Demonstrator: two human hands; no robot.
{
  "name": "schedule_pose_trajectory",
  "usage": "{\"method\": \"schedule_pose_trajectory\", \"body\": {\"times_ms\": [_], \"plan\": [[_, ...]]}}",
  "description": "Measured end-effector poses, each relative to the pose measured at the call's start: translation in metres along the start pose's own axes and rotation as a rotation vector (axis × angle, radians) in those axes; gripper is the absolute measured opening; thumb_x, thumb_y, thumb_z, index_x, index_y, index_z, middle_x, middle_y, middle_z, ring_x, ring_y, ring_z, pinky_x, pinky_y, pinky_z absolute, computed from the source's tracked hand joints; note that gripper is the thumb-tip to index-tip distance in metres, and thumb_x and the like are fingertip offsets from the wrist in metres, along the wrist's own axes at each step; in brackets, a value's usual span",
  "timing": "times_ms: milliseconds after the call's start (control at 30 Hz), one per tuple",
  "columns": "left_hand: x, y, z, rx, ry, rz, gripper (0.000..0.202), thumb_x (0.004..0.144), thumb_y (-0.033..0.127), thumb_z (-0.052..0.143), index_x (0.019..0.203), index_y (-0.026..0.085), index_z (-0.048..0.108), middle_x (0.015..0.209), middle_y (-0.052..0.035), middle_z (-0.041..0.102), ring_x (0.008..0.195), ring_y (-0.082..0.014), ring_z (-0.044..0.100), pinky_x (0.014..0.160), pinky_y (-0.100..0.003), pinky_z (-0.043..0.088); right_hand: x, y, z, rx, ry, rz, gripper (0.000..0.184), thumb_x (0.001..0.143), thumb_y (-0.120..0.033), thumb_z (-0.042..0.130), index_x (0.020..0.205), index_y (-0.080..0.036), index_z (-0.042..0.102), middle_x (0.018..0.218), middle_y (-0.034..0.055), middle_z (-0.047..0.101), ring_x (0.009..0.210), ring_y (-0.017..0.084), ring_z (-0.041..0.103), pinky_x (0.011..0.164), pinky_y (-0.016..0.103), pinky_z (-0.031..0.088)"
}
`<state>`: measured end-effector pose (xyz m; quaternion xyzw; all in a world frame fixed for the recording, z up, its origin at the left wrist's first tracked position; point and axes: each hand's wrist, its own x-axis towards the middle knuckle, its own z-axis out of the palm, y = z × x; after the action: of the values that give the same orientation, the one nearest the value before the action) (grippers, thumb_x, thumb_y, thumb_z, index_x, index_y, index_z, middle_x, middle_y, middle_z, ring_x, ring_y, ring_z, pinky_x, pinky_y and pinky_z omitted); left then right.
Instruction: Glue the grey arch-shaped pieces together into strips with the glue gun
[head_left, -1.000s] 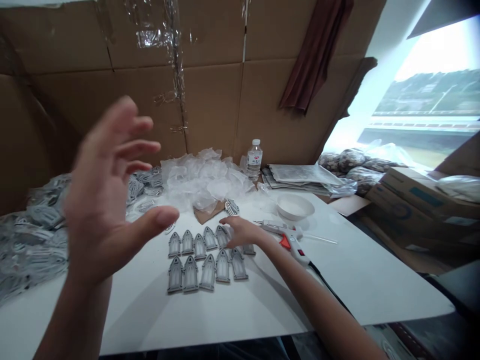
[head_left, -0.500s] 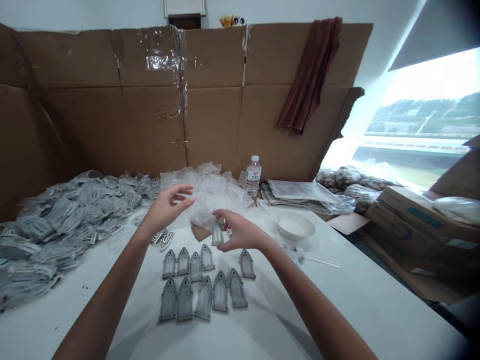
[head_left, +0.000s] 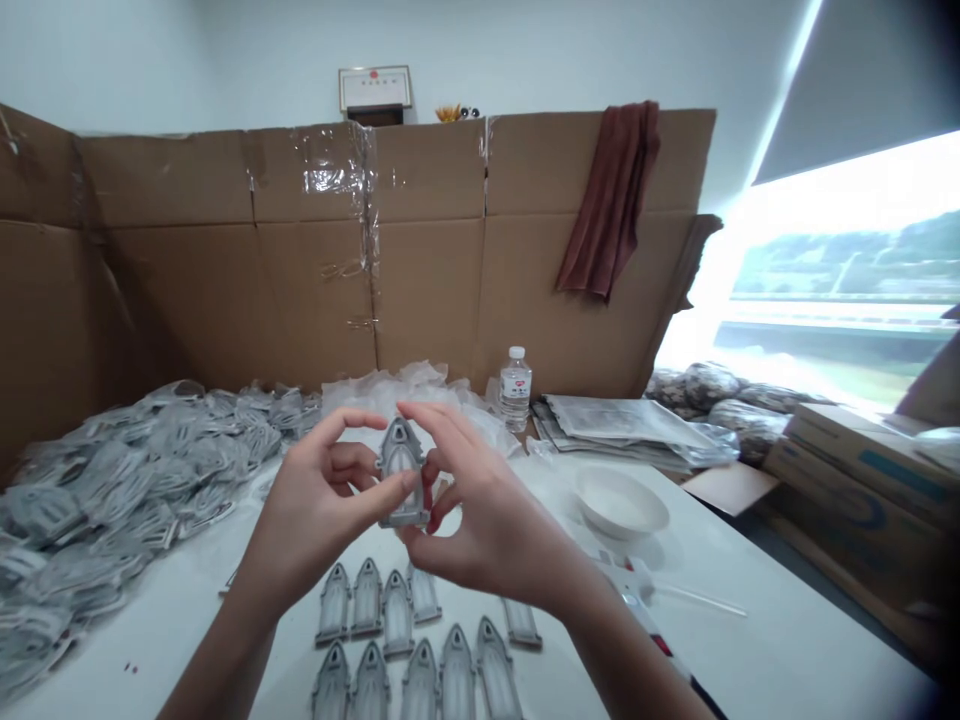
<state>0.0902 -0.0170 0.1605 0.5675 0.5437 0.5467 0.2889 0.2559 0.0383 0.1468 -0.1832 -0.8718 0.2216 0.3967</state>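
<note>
Raised over the table, a small grey arched window-shaped piece (head_left: pixel 400 462) stands upright between my two hands. My left hand (head_left: pixel 319 505) grips its left side, with the thumb across its front. On its right side and lower edge are the fingers of my right hand (head_left: pixel 480 505), closed around it. Below, similar grey arched pieces (head_left: pixel 367 597) lie in two rows on the white table (head_left: pixel 247 650); my wrists and the frame's lower edge hide parts of them.
A large heap of plastic-wrapped grey pieces (head_left: pixel 142 470) covers the left. Crumpled clear bags (head_left: pixel 420 385), a water bottle (head_left: pixel 515 388) and flat stacked sheets (head_left: pixel 622 430) stand at the back. A white bowl (head_left: pixel 622 503) and a glue gun (head_left: pixel 637 580) lie at right, before cardboard boxes (head_left: pixel 847 490).
My right hand has lifted the grey arched piece from the table toward me. The left hand has come in from the left and closed on it. The view has tilted up.
</note>
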Motion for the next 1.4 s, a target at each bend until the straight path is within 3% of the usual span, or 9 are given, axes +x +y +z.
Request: {"method": "schedule_pose_trajectory", "body": {"times_ms": [167, 333, 567, 767, 933, 1067, 1200, 1400], "plan": [[0.000, 0.000, -0.002, -0.005, 0.032, -0.002, 0.046, 0.066, 0.031, 0.083, 0.096, 0.026, 0.049, 0.050, 0.0120, 0.040, 0.046, -0.0070, 0.046, 0.043, -0.015, 0.035, -0.001, -0.002, 0.004, -0.045, -0.005, -0.064, 0.079, 0.072, -0.012, 0.057, 0.146, -0.025, 0.031, 0.144, 0.0093, 0.036, 0.085, 0.006, 0.057, 0.064, 0.019, 0.060], [-0.002, 0.000, -0.005, -0.016, -0.003, 0.019, 0.042, 0.071, 0.035, 0.081, 0.095, 0.025, 0.049, 0.049, 0.0113, 0.041, 0.045, -0.0073, 0.046, 0.044, -0.016, 0.037, -0.001, -0.004, 0.002, -0.066, -0.029, -0.107, 0.079, 0.073, -0.011, 0.060, 0.146, -0.024, 0.030, 0.143, 0.0076, 0.038, 0.079, 0.004, 0.055, 0.065, 0.020, 0.060], [-0.006, -0.001, -0.012, 0.000, -0.084, 0.030, 0.035, 0.081, 0.041, 0.072, 0.103, 0.025, 0.051, 0.066, 0.0019, 0.067, 0.059, -0.0133, 0.064, 0.053, -0.020, 0.049, -0.001, -0.006, -0.002, -0.127, -0.033, -0.104, 0.077, 0.074, -0.014, 0.061, 0.145, -0.024, 0.032, 0.143, 0.0070, 0.038, 0.077, 0.005, 0.055, 0.062, 0.021, 0.059], [-0.007, -0.004, -0.005, 0.087, 0.038, 0.063, 0.031, 0.080, 0.040, 0.073, 0.096, 0.025, 0.051, 0.050, 0.0094, 0.048, 0.044, -0.0065, 0.046, 0.043, -0.014, 0.035, -0.002, -0.004, 0.000, -0.153, -0.051, -0.088, 0.079, 0.074, -0.012, 0.058, 0.146, -0.024, 0.031, 0.147, 0.0078, 0.035, 0.082, 0.007, 0.057, 0.062, 0.023, 0.059], [-0.007, -0.006, -0.008, 0.111, -0.012, 0.097, 0.030, 0.084, 0.043, 0.068, 0.105, 0.026, 0.056, 0.070, 0.0016, 0.069, 0.064, -0.0139, 0.066, 0.055, -0.020, 0.051, -0.001, -0.002, -0.002, -0.153, -0.030, -0.085, 0.081, 0.072, -0.012, 0.061, 0.146, -0.024, 0.032, 0.146, 0.0082, 0.036, 0.081, 0.007, 0.054, 0.064, 0.023, 0.059], [-0.010, -0.003, -0.009, 0.213, 0.055, 0.129, 0.028, 0.085, 0.043, 0.065, 0.107, 0.027, 0.060, 0.073, 0.0015, 0.068, 0.064, -0.0143, 0.067, 0.048, -0.019, 0.047, 0.000, -0.003, -0.004, -0.161, 0.024, -0.088, 0.078, 0.071, -0.009, 0.060, 0.144, -0.022, 0.035, 0.144, 0.0082, 0.037, 0.074, 0.004, 0.051, 0.065, 0.022, 0.059], [-0.014, -0.002, -0.003, 0.334, 0.171, 0.229, 0.036, 0.077, 0.043, 0.073, 0.108, 0.029, 0.061, 0.086, 0.0019, 0.069, 0.065, -0.0127, 0.068, 0.048, -0.019, 0.049, 0.000, -0.003, -0.005, -0.180, 0.039, -0.083, 0.076, 0.073, -0.010, 0.057, 0.144, -0.021, 0.034, 0.144, 0.0093, 0.036, 0.070, 0.002, 0.050, 0.068, 0.024, 0.060], [-0.010, -0.008, 0.004, 0.410, 0.217, 0.355, 0.029, 0.074, 0.041, 0.078, 0.096, 0.027, 0.064, 0.079, 0.0051, 0.065, 0.060, -0.0085, 0.065, 0.049, -0.017, 0.046, -0.001, -0.001, -0.001, -0.223, 0.049, -0.103, 0.075, 0.074, -0.009, 0.056, 0.145, -0.021, 0.034, 0.145, 0.0098, 0.035, 0.089, 0.009, 0.057, 0.069, 0.024, 0.060]]}}
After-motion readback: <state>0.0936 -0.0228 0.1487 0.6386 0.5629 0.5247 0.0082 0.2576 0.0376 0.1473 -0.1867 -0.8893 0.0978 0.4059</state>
